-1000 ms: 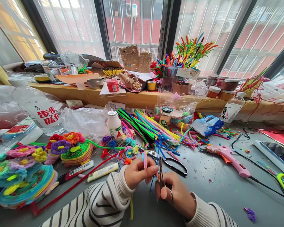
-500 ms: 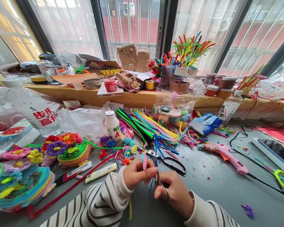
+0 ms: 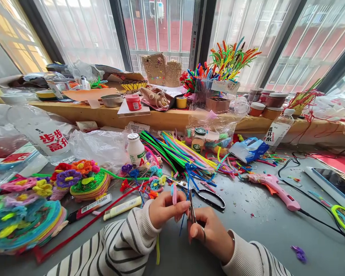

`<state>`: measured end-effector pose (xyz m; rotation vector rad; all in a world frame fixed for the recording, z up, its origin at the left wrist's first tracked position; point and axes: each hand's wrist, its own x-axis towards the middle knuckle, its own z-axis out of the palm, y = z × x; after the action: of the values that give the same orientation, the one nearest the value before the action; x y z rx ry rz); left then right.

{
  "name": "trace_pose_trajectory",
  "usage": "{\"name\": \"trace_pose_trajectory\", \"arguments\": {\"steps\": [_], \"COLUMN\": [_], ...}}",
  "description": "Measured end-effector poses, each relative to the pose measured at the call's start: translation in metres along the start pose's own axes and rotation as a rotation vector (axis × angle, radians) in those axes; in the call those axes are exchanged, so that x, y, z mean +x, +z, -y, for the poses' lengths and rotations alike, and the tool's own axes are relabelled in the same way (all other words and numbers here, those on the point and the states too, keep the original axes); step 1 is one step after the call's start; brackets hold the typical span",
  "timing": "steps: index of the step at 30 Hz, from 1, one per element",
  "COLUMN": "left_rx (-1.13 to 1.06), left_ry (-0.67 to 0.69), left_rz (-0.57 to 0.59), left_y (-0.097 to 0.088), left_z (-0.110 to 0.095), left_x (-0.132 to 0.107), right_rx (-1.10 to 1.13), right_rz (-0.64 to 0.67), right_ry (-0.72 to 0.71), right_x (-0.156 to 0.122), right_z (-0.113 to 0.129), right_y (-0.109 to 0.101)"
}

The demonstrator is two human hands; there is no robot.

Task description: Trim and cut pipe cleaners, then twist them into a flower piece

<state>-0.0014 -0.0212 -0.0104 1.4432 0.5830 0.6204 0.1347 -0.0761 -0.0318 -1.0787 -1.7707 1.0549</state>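
Note:
My left hand (image 3: 168, 209) is closed, pinching a blue pipe cleaner (image 3: 182, 224) between thumb and fingers. The pipe cleaner's lower end hangs below the fingertips. A short pink and light-blue fuzzy piece (image 3: 174, 194) sticks up from the same fingers. My right hand (image 3: 211, 232) grips small metal scissors (image 3: 192, 211), a finger through one ring. Their blades point up beside my left fingertips, close to the blue strand. Just beyond the hands, a blue pipe-cleaner flower (image 3: 190, 167) stands with its strands in front of black-handled scissors (image 3: 211, 199) on the table.
Bundled pipe cleaners (image 3: 172, 151) lie behind the hands, near a white bottle (image 3: 135, 149). Pipe-cleaner flowers on round coiled bases (image 3: 28, 218) fill the left. A pink glue gun (image 3: 276, 188) with its cord and a phone (image 3: 333, 186) lie to the right.
Both hands keep almost the same place and grip. The scissor blades have shifted slightly against the blue strand, and the hanging end has moved a little left.

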Motion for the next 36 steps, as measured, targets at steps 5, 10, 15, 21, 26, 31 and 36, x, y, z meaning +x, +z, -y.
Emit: {"name": "trace_pose_trajectory", "arguments": {"steps": [5, 10, 15, 21, 26, 31, 36], "left_rx": [0.0, -0.006, 0.005, 0.004, -0.021, -0.045, -0.079], "left_ry": [-0.025, -0.04, -0.044, -0.057, -0.05, -0.06, -0.061], "left_rz": [-0.017, -0.019, -0.011, -0.001, -0.001, 0.036, 0.027], "left_y": [0.0008, 0.0015, 0.0021, 0.0017, 0.0021, 0.004, 0.005], "left_z": [-0.0048, -0.0044, -0.0047, -0.0074, -0.0058, -0.0058, -0.0045], "left_x": [-0.0007, -0.0008, 0.0001, -0.0001, -0.0016, -0.0034, -0.0028], "right_rx": [0.021, 0.01, -0.003, -0.065, -0.11, 0.001, 0.077], "right_rz": [0.018, 0.041, 0.044, -0.045, -0.105, -0.049, 0.009], "right_ry": [-0.001, -0.01, 0.004, 0.038, 0.023, -0.024, -0.067], "right_x": [-0.0015, -0.0015, -0.0003, 0.0017, 0.0016, -0.0017, -0.0038], "right_z": [-0.0015, -0.0007, 0.0009, -0.0016, -0.0052, -0.0069, -0.0063], "right_y": [0.0001, -0.0003, -0.0004, 0.0004, 0.0016, 0.0016, 0.0017]}}
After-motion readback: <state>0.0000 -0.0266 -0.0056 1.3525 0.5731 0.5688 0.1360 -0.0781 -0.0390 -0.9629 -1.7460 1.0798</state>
